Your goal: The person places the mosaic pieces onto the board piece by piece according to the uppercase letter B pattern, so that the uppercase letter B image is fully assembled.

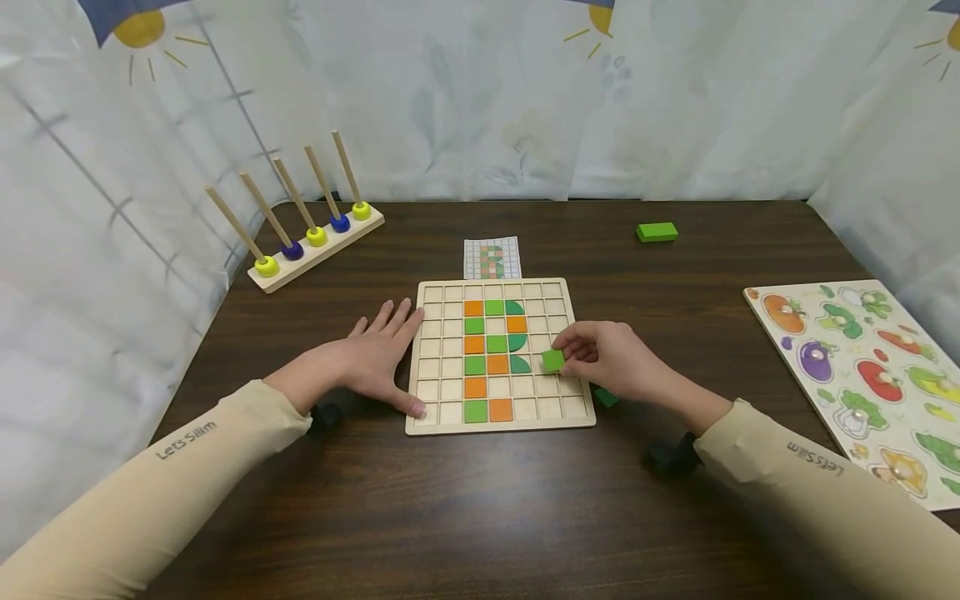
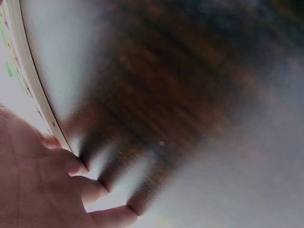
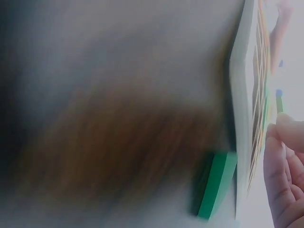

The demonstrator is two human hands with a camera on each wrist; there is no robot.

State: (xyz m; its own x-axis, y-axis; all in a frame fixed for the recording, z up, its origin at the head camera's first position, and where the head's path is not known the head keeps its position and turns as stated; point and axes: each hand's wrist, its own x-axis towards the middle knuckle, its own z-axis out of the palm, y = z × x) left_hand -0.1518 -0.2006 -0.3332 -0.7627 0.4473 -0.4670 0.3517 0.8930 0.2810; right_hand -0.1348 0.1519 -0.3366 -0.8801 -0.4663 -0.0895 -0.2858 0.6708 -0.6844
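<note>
A wooden grid board (image 1: 438, 412) lies flat on the table, with orange squares (image 1: 500, 409), light green squares (image 1: 476, 411) and dark green rounded pieces (image 1: 519, 364) set in its middle columns. My right hand (image 1: 618, 360) pinches a light green square tile (image 1: 552, 360) between thumb and fingers, over the board's right part. The left hand (image 1: 375, 362) is spread along the board's left edge, its thumb touching the lower left corner. Partly under the right hand, a dark green block (image 3: 218, 185) lies beside the board's right edge.
A printed pattern card (image 1: 492, 258) lies behind the board. At the back left stands a peg rack (image 1: 315, 255) with yellow and blue rings. A light green block (image 1: 657, 232) sits at the back right, and a vegetable puzzle board (image 1: 847, 350) at the right edge. Curtains hang behind.
</note>
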